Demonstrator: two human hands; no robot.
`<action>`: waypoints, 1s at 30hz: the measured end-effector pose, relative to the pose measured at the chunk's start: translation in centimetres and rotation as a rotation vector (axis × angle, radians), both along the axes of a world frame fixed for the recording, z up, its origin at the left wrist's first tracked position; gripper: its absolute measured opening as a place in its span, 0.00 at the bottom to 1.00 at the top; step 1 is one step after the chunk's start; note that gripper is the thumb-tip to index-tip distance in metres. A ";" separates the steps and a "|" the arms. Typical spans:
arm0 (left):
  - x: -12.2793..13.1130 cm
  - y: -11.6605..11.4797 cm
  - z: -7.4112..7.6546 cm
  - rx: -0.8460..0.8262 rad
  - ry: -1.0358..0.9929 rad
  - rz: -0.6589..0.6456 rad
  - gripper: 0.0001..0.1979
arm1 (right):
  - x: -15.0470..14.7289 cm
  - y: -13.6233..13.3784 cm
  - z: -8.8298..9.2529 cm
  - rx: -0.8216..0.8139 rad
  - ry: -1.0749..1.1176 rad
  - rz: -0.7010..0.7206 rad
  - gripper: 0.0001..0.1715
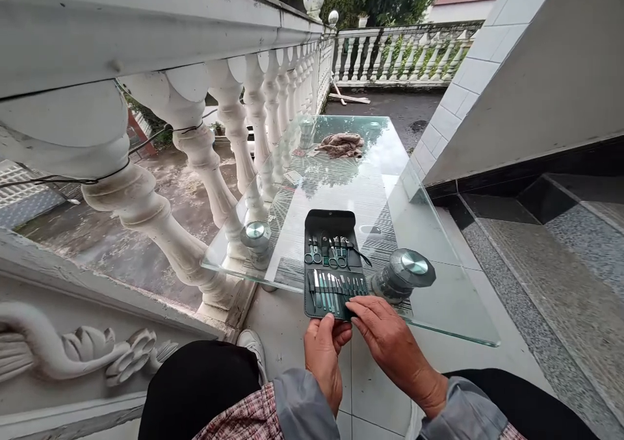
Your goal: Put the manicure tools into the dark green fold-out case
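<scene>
An unfolded black manicure case (336, 268) lies over the near edge of the glass table, its lower end reaching past the edge. In its upper half sit scissors (336, 261) and nail clippers (342, 248). A strap in the lower half holds a row of slim metal tools (334, 284). My left hand (324, 355) pinches the bottom edge, thumb on top and fingers curled beneath. At the lower right corner, my right hand (387, 336) has its fingers closed on the case. Its fingers cover that corner and the ends of some tools there.
The glass table (451, 297) has metal-capped supports, one at the right (404, 271) and one at the left (256, 238). A crumpled brown cloth (341, 145) lies at its far end. White balusters (195, 147) line the left; stone steps (541, 258) rise on the right.
</scene>
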State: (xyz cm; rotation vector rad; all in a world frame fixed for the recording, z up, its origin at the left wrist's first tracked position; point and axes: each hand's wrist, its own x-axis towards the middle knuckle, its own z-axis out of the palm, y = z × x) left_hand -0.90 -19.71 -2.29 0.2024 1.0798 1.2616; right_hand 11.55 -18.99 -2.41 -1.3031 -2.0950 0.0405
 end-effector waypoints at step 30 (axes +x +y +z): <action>0.9 1.3 0.2 -0.097 0.012 -0.072 0.27 | 3.4 6.6 1.2 -0.628 0.585 -0.200 0.18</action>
